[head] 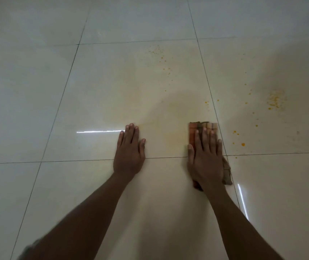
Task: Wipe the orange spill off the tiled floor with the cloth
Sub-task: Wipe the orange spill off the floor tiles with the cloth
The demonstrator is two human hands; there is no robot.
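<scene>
Tiled floor (37, 109): large square glossy cream tiles, thin dark grout lines, hard streaks of reflected light near both hands.

Orange spill (276, 100): not one pool but scattered droplets and specks. Densest grainy patch on the tile to the right, well apart from the hands; loose dots trailing toward the near grout line, largest drop at (243, 144); a further sprinkle toward the far edge of the centre tile. Faint yellowish smear film across the centre tile between and beyond the hands.

Cloth (203, 127): soft woven fabric, striped or checked in orange, tan and brown, folded into a rough rectangle; far end flat and squared, near end crumpled and protruding to the right of the wrist. Lying at the right edge of the centre tile, just left of the grout line, crossing the near joint.

Right hand (205, 160): palm down, flat on the cloth, fingers straight and held close together, thumb slightly out to the left. Pressing, not pinching.

Left hand (129, 156): palm down on bare tile, empty, fingers extended and close together, thumb angled out to the right. Well apart from the cloth.
</scene>
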